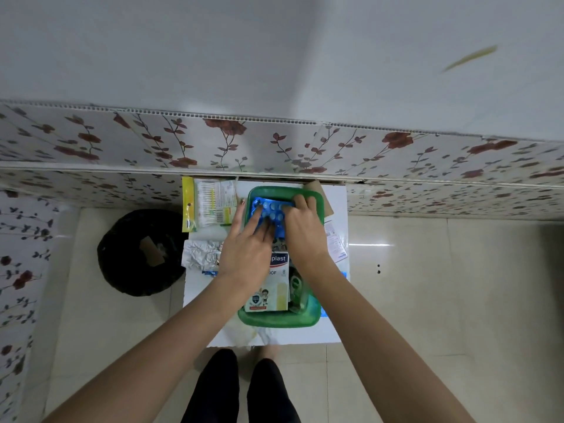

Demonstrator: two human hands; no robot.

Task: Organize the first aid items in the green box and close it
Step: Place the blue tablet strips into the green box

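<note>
The green box (276, 321) stands open on a small white table (308, 335). At its far end lies a blue blister pack of pills (268, 209). My left hand (248, 248) and my right hand (302, 227) both rest on that pack, fingers spread over it and pressing it down into the box. A white plaster box (270, 288) with blue lettering lies in the near half of the green box. A dark item with a green part (295, 285) sits beside it, partly hidden by my right forearm.
A packet of cotton buds (210, 204) with a yellow edge lies on the table's far left. Crumpled foil (201, 254) lies at the left edge, a printed leaflet (335, 242) at the right. A black bin (142, 251) stands on the floor to the left. A flowered wall panel runs behind.
</note>
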